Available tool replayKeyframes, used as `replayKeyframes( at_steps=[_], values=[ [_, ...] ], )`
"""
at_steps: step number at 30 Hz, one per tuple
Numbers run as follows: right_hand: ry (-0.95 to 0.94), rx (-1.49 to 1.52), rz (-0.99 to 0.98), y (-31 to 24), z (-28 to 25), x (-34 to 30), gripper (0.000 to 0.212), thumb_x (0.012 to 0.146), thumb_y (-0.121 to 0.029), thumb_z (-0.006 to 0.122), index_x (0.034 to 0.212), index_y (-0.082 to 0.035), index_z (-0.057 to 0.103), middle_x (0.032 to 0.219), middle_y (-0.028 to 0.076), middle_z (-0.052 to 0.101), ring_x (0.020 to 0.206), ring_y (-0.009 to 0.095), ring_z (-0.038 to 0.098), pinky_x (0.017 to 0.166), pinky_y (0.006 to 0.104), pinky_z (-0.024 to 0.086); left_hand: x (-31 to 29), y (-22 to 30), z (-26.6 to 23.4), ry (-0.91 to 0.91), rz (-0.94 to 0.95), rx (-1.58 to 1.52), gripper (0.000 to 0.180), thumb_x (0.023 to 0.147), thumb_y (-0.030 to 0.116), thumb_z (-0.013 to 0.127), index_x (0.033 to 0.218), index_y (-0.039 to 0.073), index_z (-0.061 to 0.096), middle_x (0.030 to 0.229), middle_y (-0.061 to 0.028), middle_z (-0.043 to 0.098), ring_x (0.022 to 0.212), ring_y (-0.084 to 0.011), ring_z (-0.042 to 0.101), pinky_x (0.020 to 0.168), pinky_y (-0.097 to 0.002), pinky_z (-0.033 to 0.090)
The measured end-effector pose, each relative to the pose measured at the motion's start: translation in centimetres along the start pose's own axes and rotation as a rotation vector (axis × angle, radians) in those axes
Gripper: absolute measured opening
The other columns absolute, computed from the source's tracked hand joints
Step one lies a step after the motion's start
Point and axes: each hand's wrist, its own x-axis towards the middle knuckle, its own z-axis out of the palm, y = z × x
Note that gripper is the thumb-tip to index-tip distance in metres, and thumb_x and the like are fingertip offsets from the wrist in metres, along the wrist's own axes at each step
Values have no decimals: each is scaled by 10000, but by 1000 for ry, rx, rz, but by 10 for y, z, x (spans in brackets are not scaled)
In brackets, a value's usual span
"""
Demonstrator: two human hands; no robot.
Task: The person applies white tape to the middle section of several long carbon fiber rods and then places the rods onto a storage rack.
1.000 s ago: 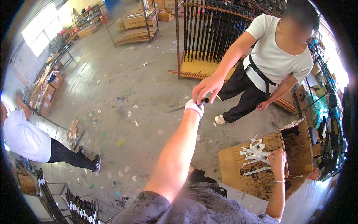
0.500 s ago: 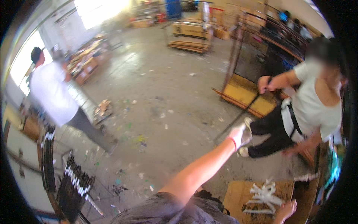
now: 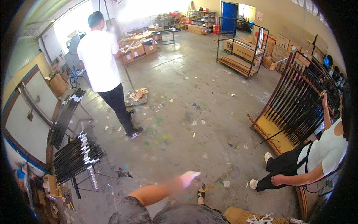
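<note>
My left hand [image 3: 190, 178] reaches out over the concrete floor from a dark short sleeve. It has a pale covering and is smeared by motion, so its fingers cannot be read and nothing held can be made out. Below and right of it is a foot in a dark sandal [image 3: 201, 193]. My right hand is out of view. At the lower edge, a brown cardboard surface [image 3: 235, 215] carries several white strips [image 3: 260, 219], partly cut off by the frame.
At right, a co-worker [image 3: 323, 153] has one hand raised at a rack [image 3: 274, 130] of upright black rods. Another person [image 3: 99, 56] stands at left, facing away. Black rods with silvery ends [image 3: 76, 156] lie on stands at left. A metal frame [image 3: 242, 48] holds cartons farther back.
The view has swung left and up. My left hand has moved away from the co-worker's feet, and my right hand has left view. The co-worker's rod-holding hand is now at the rack.
</note>
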Motion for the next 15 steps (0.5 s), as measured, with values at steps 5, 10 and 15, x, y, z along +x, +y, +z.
replayKeyframes(
  at_steps=[5,10,15],
  values=[
    [-94,355,-241,-83,10,17,261,580,-169,763,760,-36,628,960,133,620,904,289,587,798,396,451,-40,-38,-39,115,-34,-202,486,934,384,439,1261,26,475,1220,-125,553,1015,-232,546,865,-411,419],
    [-884,603,-332,-234,75,-32,299,573,-270,777,708,-52,624,757,109,632,713,284,606,652,394,484,-79,-68,-46,223,68,-447,515,938,451,381,1284,78,463,1231,-92,541,1091,-244,515,917,-449,377],
    [-1541,556,-238,-241,200,-165,303,627,-316,746,674,-42,626,630,114,608,606,264,594,581,387,476,-133,-76,-52,295,369,373,351,952,231,390,1204,-3,460,1165,-182,552,1044,-305,546,890,-428,446]
  ],
)
